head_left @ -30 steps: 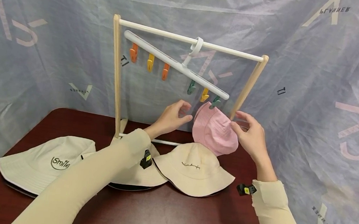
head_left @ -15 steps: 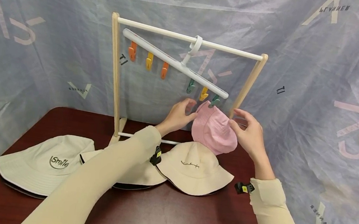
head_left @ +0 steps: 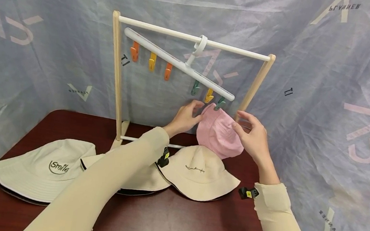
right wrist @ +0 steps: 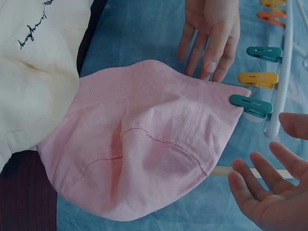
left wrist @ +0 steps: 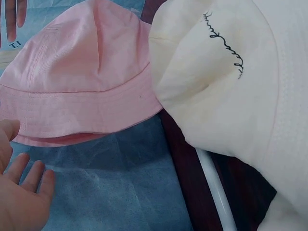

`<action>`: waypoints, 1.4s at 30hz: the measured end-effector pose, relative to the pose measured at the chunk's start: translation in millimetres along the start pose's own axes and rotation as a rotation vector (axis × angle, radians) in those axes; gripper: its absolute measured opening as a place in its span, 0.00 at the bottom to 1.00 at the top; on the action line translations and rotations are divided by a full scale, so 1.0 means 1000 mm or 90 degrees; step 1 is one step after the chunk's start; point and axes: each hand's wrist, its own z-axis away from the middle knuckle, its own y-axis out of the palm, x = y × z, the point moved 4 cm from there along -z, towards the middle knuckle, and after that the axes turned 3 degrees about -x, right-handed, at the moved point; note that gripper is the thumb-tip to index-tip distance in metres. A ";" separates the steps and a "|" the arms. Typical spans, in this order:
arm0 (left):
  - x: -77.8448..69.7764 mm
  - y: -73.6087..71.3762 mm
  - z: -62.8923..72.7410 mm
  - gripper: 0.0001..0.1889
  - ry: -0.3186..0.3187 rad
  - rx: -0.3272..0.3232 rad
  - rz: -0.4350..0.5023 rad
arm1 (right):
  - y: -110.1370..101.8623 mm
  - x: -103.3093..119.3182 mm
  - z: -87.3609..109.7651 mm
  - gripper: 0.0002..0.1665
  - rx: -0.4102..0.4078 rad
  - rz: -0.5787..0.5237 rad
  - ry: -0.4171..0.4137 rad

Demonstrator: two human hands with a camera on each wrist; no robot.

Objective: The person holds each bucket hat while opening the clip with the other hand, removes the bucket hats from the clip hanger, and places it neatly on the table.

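A pink bucket hat (head_left: 221, 132) hangs sideways by its brim from a green clip (right wrist: 251, 106) at the low right end of a white clip hanger (head_left: 180, 64). My left hand (head_left: 184, 118) is at the hat's left, its fingers loosely bent beside the brim; in the right wrist view its fingertips come up to the brim edge, and I cannot tell whether they touch. My right hand (head_left: 253, 137) is on the other side, fingers spread and apart from the hat in the right wrist view (right wrist: 274, 187). Neither hand grips anything.
The hanger hooks over the top bar of a wooden rack (head_left: 116, 74), tilted down to the right. Several other clips hang free. A cream hat (head_left: 199, 175) lies in front, touching the pink one. Another cream hat (head_left: 145, 181) and a "Smile" hat (head_left: 44, 168) lie leftward on the table (head_left: 173, 223).
My left hand has moved right, up to the pink hat's brim. The right hand has stayed beside the hat, shifting only slightly. The hat hangs from the clip throughout.
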 end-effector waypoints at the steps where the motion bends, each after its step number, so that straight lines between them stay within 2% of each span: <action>1: -0.001 0.000 -0.001 0.26 0.000 0.000 0.000 | 0.000 0.000 0.000 0.29 0.000 -0.001 -0.001; 10: -0.004 0.001 -0.005 0.24 0.009 -0.015 0.005 | -0.005 0.000 0.003 0.29 -0.003 -0.005 -0.003; 17: -0.013 0.003 -0.008 0.23 0.015 -0.038 -0.008 | -0.004 -0.003 0.002 0.30 -0.004 0.006 -0.003; 21: -0.018 0.007 -0.011 0.19 0.022 -0.040 0.006 | -0.005 -0.003 0.003 0.30 -0.006 0.005 -0.005; 29: -0.020 0.010 -0.013 0.12 0.012 -0.076 0.038 | -0.004 -0.002 0.004 0.30 -0.011 -0.011 -0.002; 37: -0.014 0.007 -0.008 0.10 -0.023 -0.088 0.053 | 0.004 -0.002 -0.001 0.28 -0.018 -0.036 0.021; 42: -0.015 0.005 -0.005 0.10 -0.023 -0.087 0.061 | 0.012 -0.001 -0.008 0.28 -0.010 -0.060 0.038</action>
